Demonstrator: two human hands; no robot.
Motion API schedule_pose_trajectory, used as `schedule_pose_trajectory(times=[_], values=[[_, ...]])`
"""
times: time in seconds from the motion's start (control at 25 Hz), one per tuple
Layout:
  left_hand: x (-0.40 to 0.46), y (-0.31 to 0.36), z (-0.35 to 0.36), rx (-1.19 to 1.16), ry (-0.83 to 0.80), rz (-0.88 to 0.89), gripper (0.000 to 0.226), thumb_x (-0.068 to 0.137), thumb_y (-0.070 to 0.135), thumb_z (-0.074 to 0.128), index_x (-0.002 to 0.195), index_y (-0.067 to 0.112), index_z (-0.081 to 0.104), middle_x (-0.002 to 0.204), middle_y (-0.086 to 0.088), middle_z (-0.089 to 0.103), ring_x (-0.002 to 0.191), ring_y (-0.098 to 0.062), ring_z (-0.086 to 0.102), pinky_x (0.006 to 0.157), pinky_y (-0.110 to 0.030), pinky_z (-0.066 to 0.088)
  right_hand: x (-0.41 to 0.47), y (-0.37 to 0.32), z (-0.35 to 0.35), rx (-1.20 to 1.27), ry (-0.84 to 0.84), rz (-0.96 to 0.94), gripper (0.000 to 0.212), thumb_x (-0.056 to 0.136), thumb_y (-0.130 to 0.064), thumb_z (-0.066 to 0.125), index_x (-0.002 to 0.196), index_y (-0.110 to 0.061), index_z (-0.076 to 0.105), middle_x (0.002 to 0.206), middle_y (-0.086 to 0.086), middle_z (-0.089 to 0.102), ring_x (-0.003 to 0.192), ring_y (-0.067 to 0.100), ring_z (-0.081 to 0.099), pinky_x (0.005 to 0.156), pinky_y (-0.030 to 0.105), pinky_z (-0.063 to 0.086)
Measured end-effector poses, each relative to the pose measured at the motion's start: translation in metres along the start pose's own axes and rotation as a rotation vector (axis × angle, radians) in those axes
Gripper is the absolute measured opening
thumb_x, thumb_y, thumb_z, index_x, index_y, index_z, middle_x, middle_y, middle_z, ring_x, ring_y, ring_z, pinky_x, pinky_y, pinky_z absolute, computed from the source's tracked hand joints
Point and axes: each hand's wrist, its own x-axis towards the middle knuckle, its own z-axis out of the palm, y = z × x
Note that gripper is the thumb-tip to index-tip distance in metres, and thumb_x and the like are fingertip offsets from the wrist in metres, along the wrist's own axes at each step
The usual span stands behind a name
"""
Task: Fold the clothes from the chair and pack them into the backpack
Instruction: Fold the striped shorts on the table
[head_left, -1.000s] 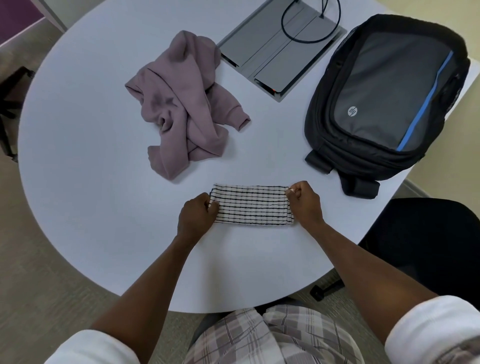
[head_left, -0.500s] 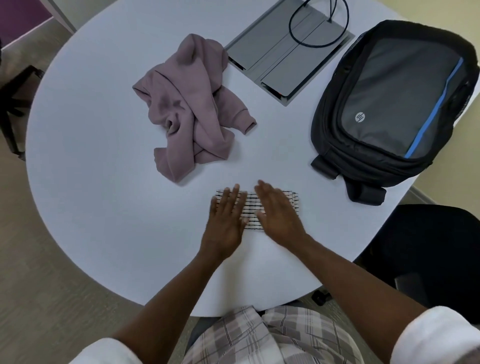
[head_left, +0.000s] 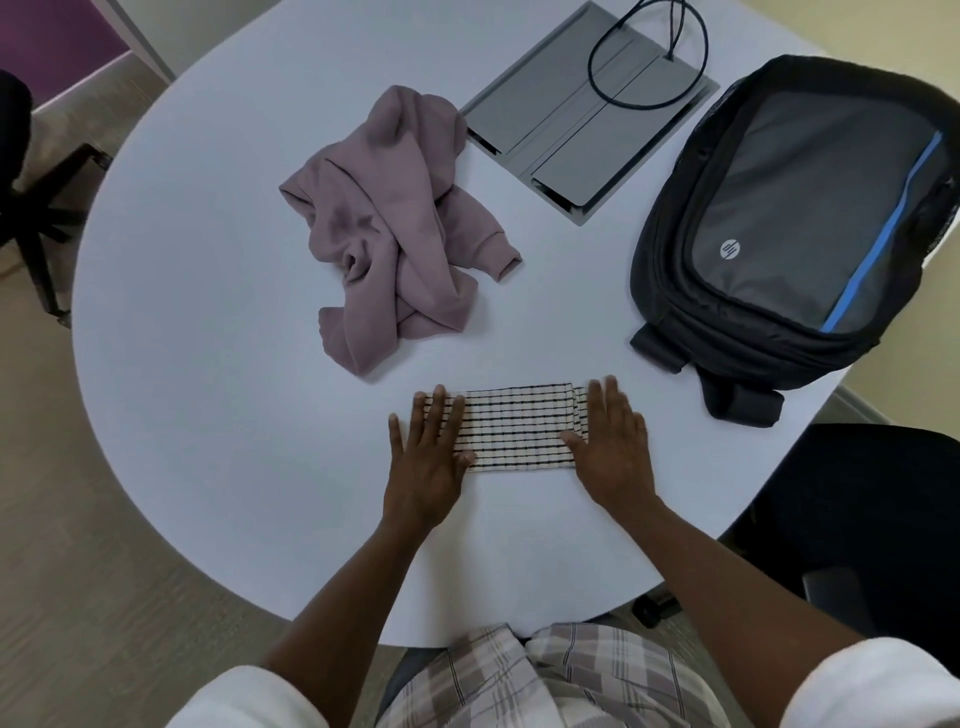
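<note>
Folded checked cloth (head_left: 514, 430) low in the middle of the frame, flat on the round white table (head_left: 208, 312), long side running left to right

Left hand (head_left: 428, 457) flat on the cloth's left end, fingers straight and spread wide, holding nothing, only pressing down

Right hand (head_left: 613, 447) flat on the cloth's right end, fingers straight and close together, also pressing, not gripping

Crumpled mauve sweatshirt (head_left: 395, 234) above the cloth, towards the upper middle of the frame, unfolded, apart from both hands

Black backpack (head_left: 795, 223) at the right of the frame, lying on the table with its grey front panel and blue stripe facing up, zip state not clear, well apart from the cloth

Grey panel (head_left: 587, 114) set in the table top at the upper middle, with a black cable (head_left: 649, 62) looped over it

Black chair (head_left: 878, 509) at the lower right, beside the table edge; another chair base (head_left: 36, 208) at the far left
</note>
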Motion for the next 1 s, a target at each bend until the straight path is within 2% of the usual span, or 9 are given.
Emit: schedule_pose_trajectory(times=[0.12,0.2,0.36,0.44,0.52,0.64,0.72,0.88,1.0], values=[[-0.003,0.01,-0.01,-0.22,0.15,-0.354,0.067,0.101,0.041,0.044,0.158,0.019,0.015,0.165,-0.007,0.015,0.149,-0.027,0.018,0.119,-0.049,0.019,-0.002,-0.003,-0.01,0.1,0.038,0.07,0.069,0.096,-0.039,0.054,0.152,-0.012,0.024,0.151,0.009,0.036,0.131,0.028,0.039,0.107,0.043,0.035],[-0.002,0.015,-0.016,-0.299,0.161,-0.554,0.066,0.1,0.045,0.044,0.154,0.013,0.024,0.153,-0.012,0.035,0.137,-0.032,0.037,0.107,-0.052,0.035,-0.006,-0.011,-0.012,0.161,0.069,0.101,0.063,0.094,-0.034,0.059,0.146,-0.011,0.032,0.134,0.01,0.047,0.116,0.028,0.046,0.094,0.043,0.043],[0.008,0.013,-0.015,-0.429,0.112,-0.672,0.044,0.089,0.047,0.057,0.118,0.014,0.051,0.109,-0.006,0.06,0.103,-0.03,0.06,0.089,-0.05,0.05,-0.012,-0.026,-0.005,0.357,0.052,0.211,0.056,0.088,-0.017,0.064,0.138,-0.009,0.04,0.122,0.011,0.049,0.11,0.029,0.048,0.089,0.037,0.042],[0.009,0.015,-0.021,-0.575,0.088,-0.728,0.047,0.086,0.039,0.065,0.124,0.014,0.053,0.111,0.0,0.063,0.105,-0.025,0.062,0.091,-0.042,0.05,-0.013,-0.028,0.0,0.41,0.043,0.252,0.052,0.085,-0.012,0.065,0.132,-0.008,0.044,0.118,0.012,0.052,0.109,0.029,0.05,0.087,0.037,0.043],[0.011,0.012,-0.028,-0.673,0.039,-0.744,0.046,0.086,0.029,0.071,0.126,0.013,0.057,0.113,0.003,0.064,0.107,-0.021,0.062,0.092,-0.036,0.05,-0.012,-0.03,-0.001,0.487,0.037,0.316,0.045,0.082,-0.008,0.066,0.122,-0.007,0.048,0.112,0.012,0.057,0.106,0.03,0.054,0.085,0.037,0.047],[0.013,-0.001,-0.036,-0.744,-0.099,-0.72,0.02,0.085,0.021,0.073,0.103,0.012,0.072,0.1,-0.001,0.073,0.097,-0.022,0.069,0.084,-0.033,0.054,-0.01,-0.03,-0.007,0.544,-0.031,0.4,0.04,0.08,-0.008,0.07,0.114,-0.006,0.049,0.104,0.007,0.063,0.1,0.028,0.061,0.081,0.036,0.051],[0.011,-0.008,-0.042,-0.749,-0.131,-0.701,0.012,0.085,0.02,0.073,0.094,0.013,0.072,0.095,-0.001,0.074,0.093,-0.022,0.069,0.084,-0.036,0.055,-0.011,-0.033,-0.01,0.493,-0.095,0.415,0.038,0.079,-0.012,0.072,0.111,-0.005,0.052,0.105,0.008,0.066,0.101,0.028,0.063,0.081,0.036,0.051],[-0.002,-0.016,-0.046,-0.718,-0.154,-0.648,0.009,0.089,0.02,0.067,0.095,0.013,0.066,0.098,-0.002,0.071,0.094,-0.022,0.066,0.078,-0.033,0.051,-0.022,-0.04,-0.006,0.441,-0.187,0.432,0.034,0.076,-0.026,0.072,0.101,-0.006,0.062,0.099,0.006,0.068,0.094,0.026,0.065,0.071,0.029,0.048],[-0.01,-0.028,-0.048,-0.687,-0.156,-0.606,0.013,0.089,0.021,0.064,0.099,0.013,0.065,0.101,-0.003,0.071,0.097,-0.023,0.065,0.086,-0.038,0.053,-0.027,-0.045,0.008,0.409,-0.169,0.381,0.041,0.064,-0.041,0.062,0.094,-0.012,0.066,0.091,0.006,0.069,0.086,0.024,0.065,0.07,0.031,0.054]])
